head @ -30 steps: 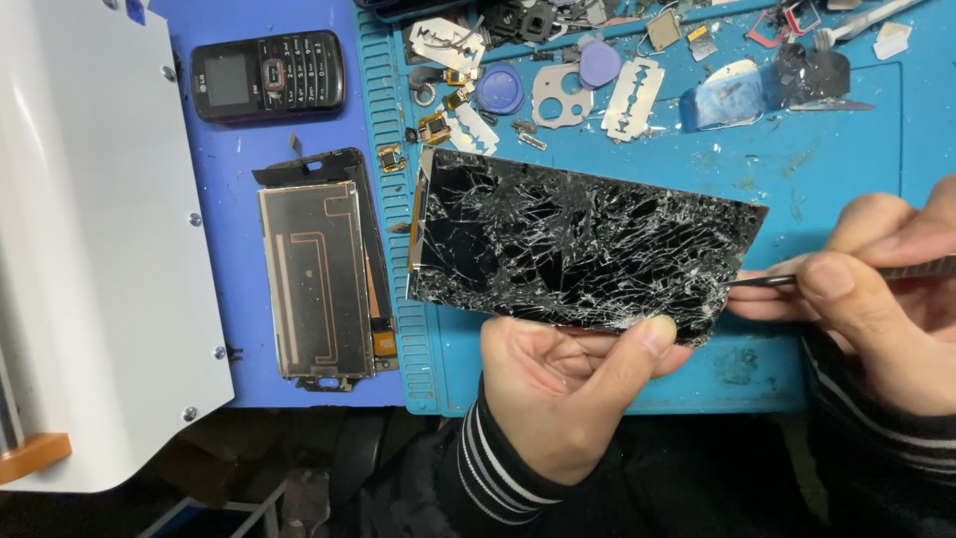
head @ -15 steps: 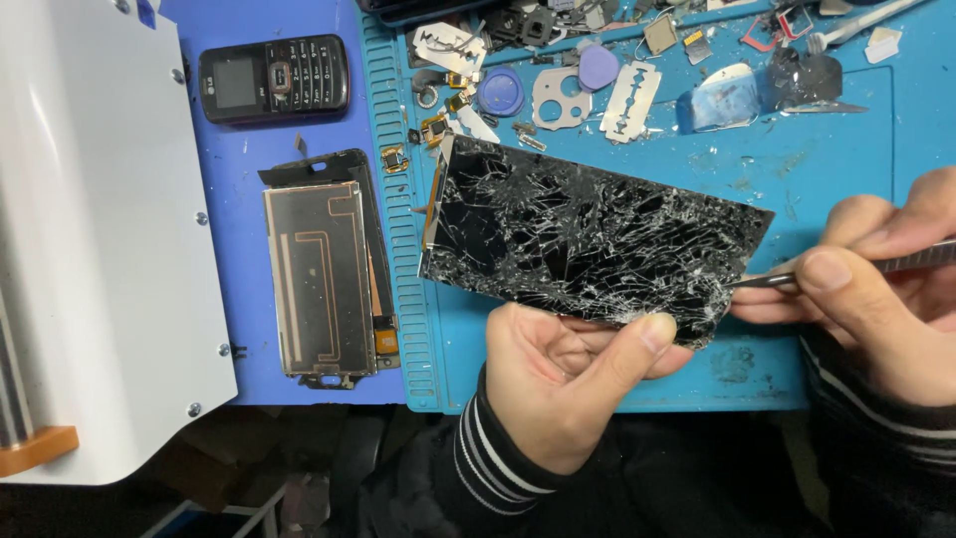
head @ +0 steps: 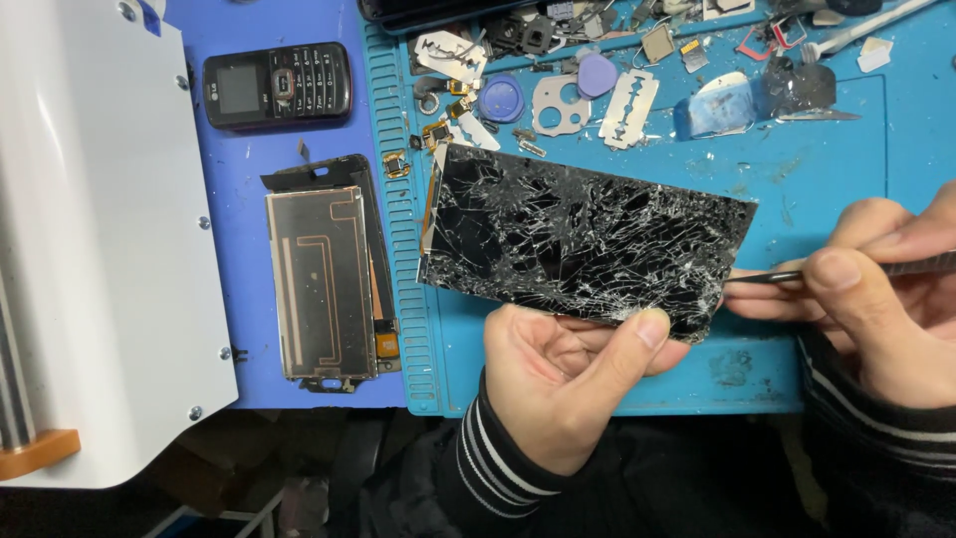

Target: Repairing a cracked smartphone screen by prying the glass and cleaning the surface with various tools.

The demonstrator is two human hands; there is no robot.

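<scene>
Head view: nearest the camera, the left hand (head: 563, 384) grips the lower edge of a shattered screen (head: 583, 239), thumb pressed on the cracked glass near the lower right corner and fingers curled under it. Its wrist wears a dark sleeve with white stripes (head: 488, 463). The screen is held tilted over the teal mat (head: 827, 189), its long side running left to right, white cracks spread over the whole black face. At the right, the right hand (head: 876, 299) is closed around a thin dark tool (head: 787, 276), pinched between thumb and fingers; the tool's tip meets the screen's right edge near the lower corner.

Left of the mat, on the blue surface (head: 239, 149), lies a phone frame (head: 324, 274) with a coppery back, upright along its length, just beside the mat's ribbed edge. Further left stands a white machine (head: 90, 229), with an orange piece at its lower corner.

Beyond the screen, the mat carries a scatter of small parts: a razor blade (head: 629, 95), a blue round pick (head: 501, 98), a purple pick (head: 597, 74) and a grey metal plate (head: 558, 104), all near each other. Far right, a white brush (head: 866, 28) lies slanted. At the far left of the surface, a black keypad phone (head: 277, 86) lies on its side, well apart from the screen.
</scene>
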